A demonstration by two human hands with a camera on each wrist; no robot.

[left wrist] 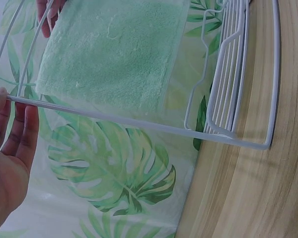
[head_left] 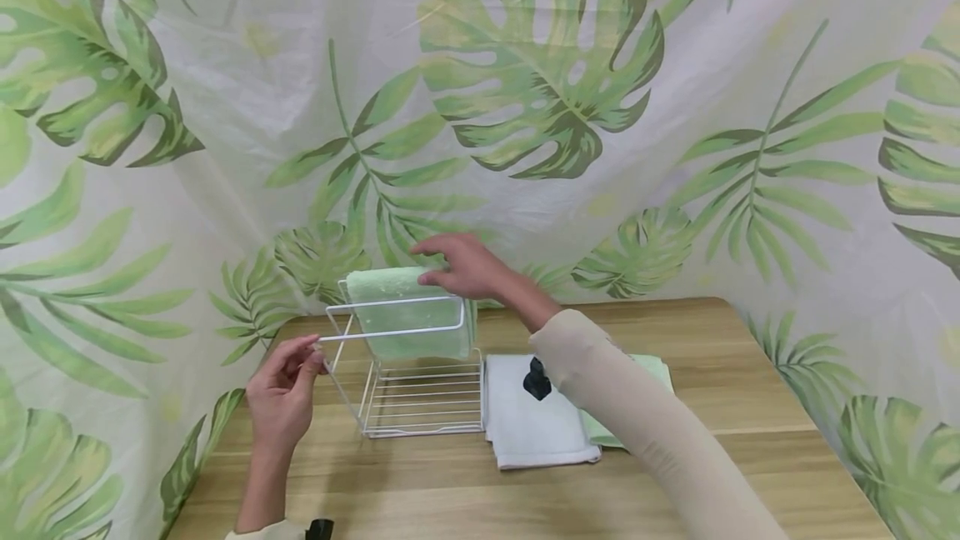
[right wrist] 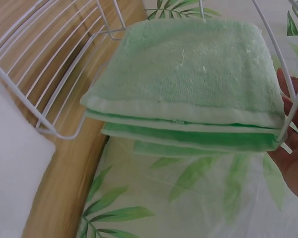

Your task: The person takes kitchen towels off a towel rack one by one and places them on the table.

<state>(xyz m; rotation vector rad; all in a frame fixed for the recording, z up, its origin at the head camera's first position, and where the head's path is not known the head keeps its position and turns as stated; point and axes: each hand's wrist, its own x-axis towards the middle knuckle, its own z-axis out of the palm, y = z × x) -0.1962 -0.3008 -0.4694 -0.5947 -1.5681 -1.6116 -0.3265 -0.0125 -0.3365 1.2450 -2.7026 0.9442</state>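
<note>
A white wire rack (head_left: pixel 390 333) stands on the table, its upper frame above a slatted lower shelf. Over its rear top bar hangs a folded light green towel (head_left: pixel 408 319), with its layered edges visible in the right wrist view (right wrist: pixel 188 121). At the rack's upper front left corner, my left hand (head_left: pixel 281 390) pinches the wire between thumb and fingers. My right hand (head_left: pixel 468 269) is at the towel's top right, thumb near the cloth and index finger extended over the bar. In the right wrist view, its fingers lie beside the towel and the upper wires.
Right of the rack, a folded white towel (head_left: pixel 525 432) lies on the wooden table (head_left: pixel 712 340). Another light green cloth (head_left: pixel 652 369) shows partly from behind my right sleeve. A leaf-patterned curtain (head_left: pixel 247 65) stands behind the table's back edge.
</note>
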